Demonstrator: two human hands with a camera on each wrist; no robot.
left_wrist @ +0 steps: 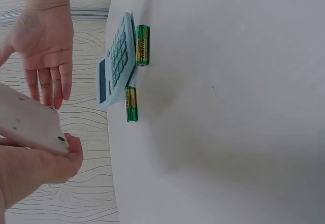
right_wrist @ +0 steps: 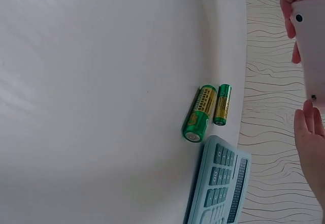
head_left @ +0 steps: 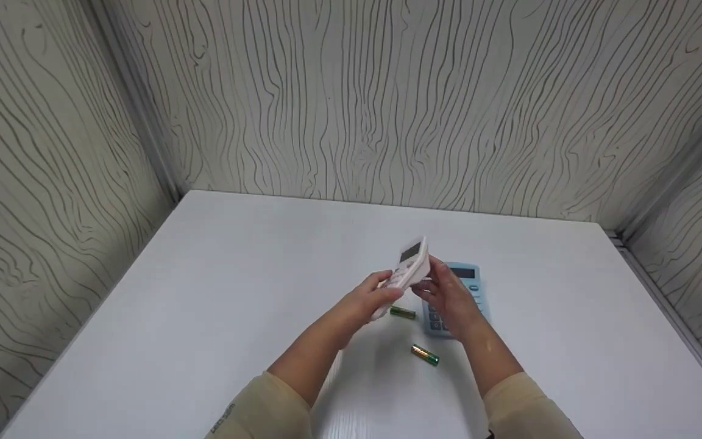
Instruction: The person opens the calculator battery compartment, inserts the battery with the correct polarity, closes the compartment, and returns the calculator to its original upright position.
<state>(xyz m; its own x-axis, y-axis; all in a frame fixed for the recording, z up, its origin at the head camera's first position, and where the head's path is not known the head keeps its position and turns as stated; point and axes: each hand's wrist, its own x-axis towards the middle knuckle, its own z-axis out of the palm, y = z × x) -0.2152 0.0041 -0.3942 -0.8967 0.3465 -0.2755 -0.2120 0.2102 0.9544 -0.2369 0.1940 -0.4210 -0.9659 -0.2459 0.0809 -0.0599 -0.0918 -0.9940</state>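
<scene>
My left hand point(head_left: 360, 302) grips a pinkish-white calculator point(head_left: 407, 271) by its lower end, thumb on one side and fingers on the other. It is held tilted above the table, keys and dark display showing in the head view; its plain back point(left_wrist: 28, 120) with small dark round spots faces the left wrist view. My right hand point(head_left: 453, 300) reaches to the calculator's back, its fingers point(left_wrist: 51, 84) extended and fingertips right at the edge. Beneath the hands lie two green-and-gold batteries, one point(head_left: 403, 313) near the blue calculator and another point(head_left: 425, 355) closer to me.
A light blue calculator point(right_wrist: 216, 181) lies keys up on the white table point(head_left: 235, 292), partly covered by my right hand in the head view. Wood-grain patterned panels point(head_left: 351, 103) stand behind the table and at both sides.
</scene>
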